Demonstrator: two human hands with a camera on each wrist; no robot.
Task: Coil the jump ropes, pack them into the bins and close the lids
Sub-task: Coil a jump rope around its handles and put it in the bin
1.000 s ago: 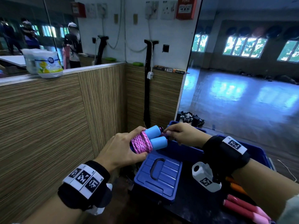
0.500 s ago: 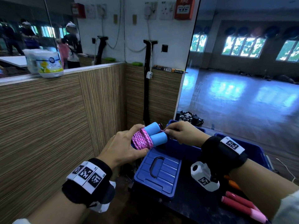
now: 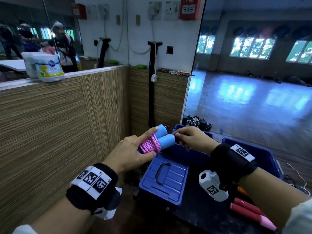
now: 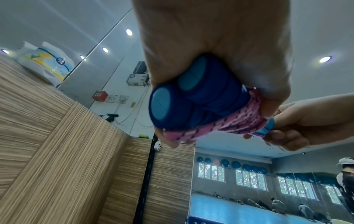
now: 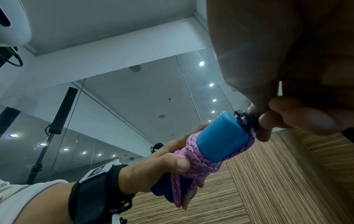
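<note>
A pink jump rope [image 3: 150, 145] is wound around its two blue handles [image 3: 166, 139]. My left hand [image 3: 130, 153] grips this bundle at the wound part, index finger stretched along the upper handle; the same bundle [image 4: 201, 104] fills the left wrist view. At the handles' right end my right hand [image 3: 189, 138] pinches the dark rope tip [image 5: 249, 121] between thumb and fingertips. Under the bundle stands a blue bin [image 3: 189, 155] with its blue lid [image 3: 164, 179] hanging open at the front. A second blue bin [image 3: 256, 152] sits to the right.
A wood-panelled wall [image 3: 50, 132] runs close on the left, with a mirror above it. Pink and red jump rope handles [image 3: 253, 212] lie on the dark table [image 3: 194, 217] at lower right. A black stand [image 3: 152, 85] leans in the corner behind the bins.
Both hands and the bundle have stayed nearly in place. My left index finger has straightened along the upper handle.
</note>
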